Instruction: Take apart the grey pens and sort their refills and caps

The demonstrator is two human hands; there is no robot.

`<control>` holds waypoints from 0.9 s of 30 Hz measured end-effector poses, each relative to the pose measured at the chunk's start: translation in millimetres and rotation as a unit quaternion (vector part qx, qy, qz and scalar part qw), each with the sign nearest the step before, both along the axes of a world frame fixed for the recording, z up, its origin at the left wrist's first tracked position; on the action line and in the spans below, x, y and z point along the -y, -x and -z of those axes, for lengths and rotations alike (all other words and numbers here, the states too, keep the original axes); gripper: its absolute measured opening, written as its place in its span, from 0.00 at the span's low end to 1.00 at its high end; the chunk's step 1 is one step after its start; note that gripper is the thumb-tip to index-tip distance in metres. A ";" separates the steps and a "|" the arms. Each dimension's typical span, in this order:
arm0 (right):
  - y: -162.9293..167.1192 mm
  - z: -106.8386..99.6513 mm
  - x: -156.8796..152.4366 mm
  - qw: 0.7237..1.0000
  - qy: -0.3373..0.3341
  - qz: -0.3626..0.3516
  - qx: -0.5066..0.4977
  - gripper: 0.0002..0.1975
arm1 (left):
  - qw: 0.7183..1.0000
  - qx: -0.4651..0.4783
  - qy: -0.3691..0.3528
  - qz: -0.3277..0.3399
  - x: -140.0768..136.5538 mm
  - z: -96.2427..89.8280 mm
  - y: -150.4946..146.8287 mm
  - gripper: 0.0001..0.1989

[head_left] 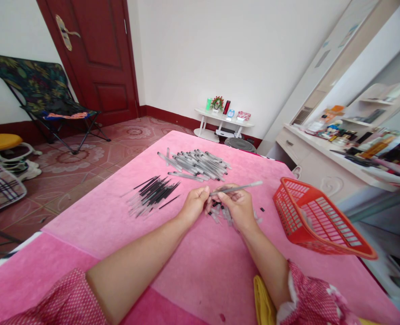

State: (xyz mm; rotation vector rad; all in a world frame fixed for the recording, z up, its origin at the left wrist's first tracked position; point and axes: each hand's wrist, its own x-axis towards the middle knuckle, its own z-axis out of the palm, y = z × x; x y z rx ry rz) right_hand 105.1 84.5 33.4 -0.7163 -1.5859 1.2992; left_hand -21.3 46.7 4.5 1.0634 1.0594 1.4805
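Both hands meet over the middle of the pink cloth. Between the fingers of my right hand runs a slim translucent pen, its far end pointing right. My left hand pinches the pen's left end with thumb and fingers. Below the hands lie pen caps, clear with some black pieces, partly hidden by my right hand. Beyond them is a heap of grey translucent pens with dark ends. To the left of my left hand spreads a pile of black ink refills.
A red plastic basket stands at the table's right side, with something pale inside. Yellow cloth lies by my right forearm. A cluttered dresser is beyond the right edge; a folding chair stands at left.
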 end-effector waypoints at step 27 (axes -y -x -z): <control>-3.2 -3.4 -1.7 0.999 -0.001 0.046 -0.011 0.08 | 1.000 -0.021 -0.007 -0.018 -0.4 5.2 2.7 0.26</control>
